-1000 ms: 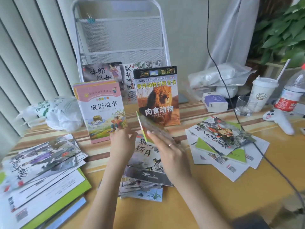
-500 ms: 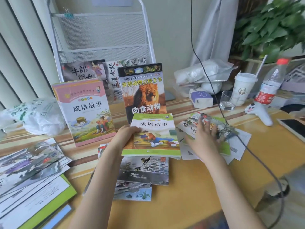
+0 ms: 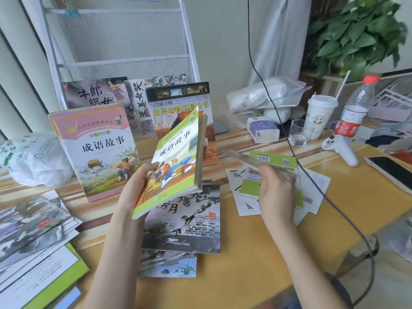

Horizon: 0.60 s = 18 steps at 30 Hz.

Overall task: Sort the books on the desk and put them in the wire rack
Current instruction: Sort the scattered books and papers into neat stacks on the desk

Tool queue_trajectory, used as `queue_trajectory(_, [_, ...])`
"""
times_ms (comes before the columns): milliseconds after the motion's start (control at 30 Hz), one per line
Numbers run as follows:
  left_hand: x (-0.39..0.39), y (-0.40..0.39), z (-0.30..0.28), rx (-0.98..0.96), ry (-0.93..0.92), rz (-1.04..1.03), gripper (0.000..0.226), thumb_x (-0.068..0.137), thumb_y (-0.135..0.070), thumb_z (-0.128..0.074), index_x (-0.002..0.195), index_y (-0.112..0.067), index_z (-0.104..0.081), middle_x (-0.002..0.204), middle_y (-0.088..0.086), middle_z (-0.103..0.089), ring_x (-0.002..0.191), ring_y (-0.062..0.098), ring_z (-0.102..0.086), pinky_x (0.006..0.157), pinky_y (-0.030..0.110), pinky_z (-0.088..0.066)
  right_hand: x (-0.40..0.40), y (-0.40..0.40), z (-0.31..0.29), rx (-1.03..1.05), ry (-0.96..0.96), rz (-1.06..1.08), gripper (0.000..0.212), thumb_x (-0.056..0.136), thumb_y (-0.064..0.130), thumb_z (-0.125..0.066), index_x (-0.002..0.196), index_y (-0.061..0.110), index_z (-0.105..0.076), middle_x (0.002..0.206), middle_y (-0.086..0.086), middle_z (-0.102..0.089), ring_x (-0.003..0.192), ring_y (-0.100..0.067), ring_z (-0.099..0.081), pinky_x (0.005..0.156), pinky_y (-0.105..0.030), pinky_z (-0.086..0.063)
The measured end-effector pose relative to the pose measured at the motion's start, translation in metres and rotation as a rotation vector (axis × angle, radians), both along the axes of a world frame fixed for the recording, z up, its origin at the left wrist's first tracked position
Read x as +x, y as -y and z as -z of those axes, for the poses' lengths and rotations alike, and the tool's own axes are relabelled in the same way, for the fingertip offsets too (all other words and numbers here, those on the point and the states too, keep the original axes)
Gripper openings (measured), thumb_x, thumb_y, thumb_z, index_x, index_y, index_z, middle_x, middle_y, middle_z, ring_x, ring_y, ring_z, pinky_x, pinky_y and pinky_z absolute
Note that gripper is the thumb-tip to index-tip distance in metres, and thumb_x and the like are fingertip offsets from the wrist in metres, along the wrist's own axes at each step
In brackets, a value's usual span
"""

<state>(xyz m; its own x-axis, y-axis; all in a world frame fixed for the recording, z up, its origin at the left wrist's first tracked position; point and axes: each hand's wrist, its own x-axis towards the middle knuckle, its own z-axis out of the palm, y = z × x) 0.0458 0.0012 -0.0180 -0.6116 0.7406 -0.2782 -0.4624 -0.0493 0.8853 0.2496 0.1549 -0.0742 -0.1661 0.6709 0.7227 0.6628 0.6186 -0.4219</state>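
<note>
My left hand grips a green-edged storybook, tilted up above the desk. My right hand lifts thin booklets off the pile of green and white booklets at the right; they are blurred. A pink storybook and a lion book stand leaning against the white wire rack. Two dark picture books sit in the rack's lowest tier. Under my hands lie grey picture books.
A stack of booklets lies at the left edge, a plastic bag behind it. At the right stand a cup, glass, water bottle, white controller, phone. A black cable crosses the desk.
My left hand has raised and tilted the green storybook upward. My right hand, resting on the right pile before, now lifts booklets from it.
</note>
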Motion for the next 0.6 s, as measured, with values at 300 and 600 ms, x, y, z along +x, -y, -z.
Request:
queue_trajectory(300, [-0.004, 0.007, -0.01, 0.026, -0.056, 0.044, 0.026, 0.096, -0.023, -0.045, 0.083, -0.007, -0.059, 0.051, 0.002, -0.067, 0.036, 0.01, -0.06, 0.032, 0.015, -0.042, -0.023, 0.036, 0.005, 0.15, -0.143, -0.413, 0.025, 0.086, 0.006, -0.046, 0.094, 0.008, -0.07, 0.075, -0.005, -0.07, 0.065, -0.02, -0.067, 0.054, -0.027, -0.054])
queue_trajectory(600, [-0.033, 0.018, -0.001, -0.005, -0.06, -0.046, 0.022, 0.092, -0.026, -0.053, 0.098, -0.007, -0.06, 0.059, 0.003, -0.07, 0.04, 0.013, -0.062, 0.038, 0.019, -0.049, -0.03, 0.059, 0.012, -0.216, 0.311, -0.884, 0.018, 0.089, 0.02, -0.061, 0.103, 0.023, -0.073, 0.106, 0.01, -0.071, 0.103, -0.001, -0.062, 0.093, -0.02, -0.048])
